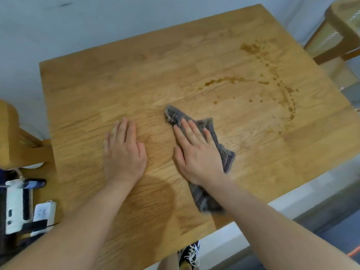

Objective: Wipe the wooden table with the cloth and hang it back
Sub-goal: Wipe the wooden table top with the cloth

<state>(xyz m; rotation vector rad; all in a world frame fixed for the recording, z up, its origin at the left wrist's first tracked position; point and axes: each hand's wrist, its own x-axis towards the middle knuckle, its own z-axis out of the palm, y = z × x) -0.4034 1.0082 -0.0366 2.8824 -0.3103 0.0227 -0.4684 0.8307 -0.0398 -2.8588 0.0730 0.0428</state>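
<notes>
A square wooden table fills the view. A grey striped cloth lies crumpled near its middle, and my right hand presses flat on top of it with fingers spread. My left hand rests flat and empty on the bare wood just left of the cloth. A curved trail of brown liquid spots runs across the table's right half, beyond the cloth. Part of the cloth is hidden under my right palm and wrist.
Wooden chairs stand at the far right and at the left edge. A white power strip and a white device lie on the floor at the lower left. A shoe shows below the table's near edge.
</notes>
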